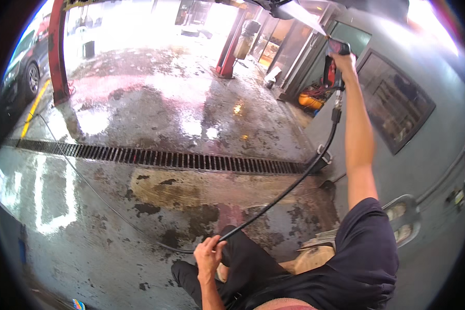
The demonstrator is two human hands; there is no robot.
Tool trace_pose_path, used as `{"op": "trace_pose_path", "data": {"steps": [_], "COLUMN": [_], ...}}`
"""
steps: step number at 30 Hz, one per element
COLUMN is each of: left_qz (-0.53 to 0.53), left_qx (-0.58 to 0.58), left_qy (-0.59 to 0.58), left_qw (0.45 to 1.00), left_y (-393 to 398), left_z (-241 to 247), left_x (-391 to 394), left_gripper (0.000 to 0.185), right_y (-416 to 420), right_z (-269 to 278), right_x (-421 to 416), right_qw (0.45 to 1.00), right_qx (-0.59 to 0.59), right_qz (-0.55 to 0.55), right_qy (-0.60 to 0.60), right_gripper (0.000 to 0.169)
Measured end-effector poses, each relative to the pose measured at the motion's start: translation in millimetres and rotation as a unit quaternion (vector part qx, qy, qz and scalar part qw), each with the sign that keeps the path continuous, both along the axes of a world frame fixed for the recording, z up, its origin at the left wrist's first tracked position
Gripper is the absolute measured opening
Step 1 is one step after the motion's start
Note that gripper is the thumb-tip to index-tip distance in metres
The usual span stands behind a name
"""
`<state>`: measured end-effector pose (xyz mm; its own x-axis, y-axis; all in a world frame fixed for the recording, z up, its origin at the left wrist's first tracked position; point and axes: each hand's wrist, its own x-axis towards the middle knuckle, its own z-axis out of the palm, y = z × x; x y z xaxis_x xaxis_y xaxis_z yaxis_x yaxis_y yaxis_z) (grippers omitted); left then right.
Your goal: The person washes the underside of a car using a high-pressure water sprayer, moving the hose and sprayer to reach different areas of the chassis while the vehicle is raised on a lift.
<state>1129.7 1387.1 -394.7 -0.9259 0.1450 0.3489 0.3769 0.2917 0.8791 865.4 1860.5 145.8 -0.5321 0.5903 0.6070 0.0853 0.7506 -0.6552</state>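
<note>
My right hand (344,64) is raised at the upper right, closed around the grip of a red and black pressure washer spray gun (336,46). White spray (308,17) leaves its nozzle toward the upper left, reaching a dark object at the top edge that I cannot identify. From the gun's lower end a black hose (286,190) curves down to my left hand (209,254), which grips it in front of my dark trousers. Beyond that hand the hose runs left over the wet floor.
A slotted floor drain grate (170,158) crosses the floor. Red lift posts (57,54) stand beyond it, with a car (21,73) at far left. A grey wall with a framed window (395,100) is at right, near a yellow object with a coiled red hose (310,100).
</note>
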Motion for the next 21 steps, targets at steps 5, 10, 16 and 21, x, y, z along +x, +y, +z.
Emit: {"op": "trace_pose_path", "data": {"steps": [5,10,16,21], "left_qz": [0.121,0.213,0.261,0.283], "left_qx": [-0.034,-0.059,-0.07,-0.086], "left_qy": [-0.062,-0.19,-0.251,-0.264], "left_qw": [0.99,0.957,0.929,0.918], "left_y": [-26.7,-40.1,-58.5,-53.1], "left_z": [17.9,17.0,9.9,7.3], "left_x": [29.1,68.2,110.7,124.2], "left_gripper": [0.017,0.02,0.015,0.019], "right_y": [-41.2,-53.3,-86.1,-99.3], "right_z": [-8.9,-50.1,-109.6,-130.4], "right_x": [-21.2,-12.9,14.1,28.0], "right_qw": [0.996,0.97,0.941,0.945], "right_qx": [-0.065,-0.212,-0.305,-0.294], "right_qz": [0.054,0.118,0.143,0.115], "right_qy": [-0.004,0.008,0.042,0.083], "right_gripper": [0.017,0.014,0.022,0.027]}}
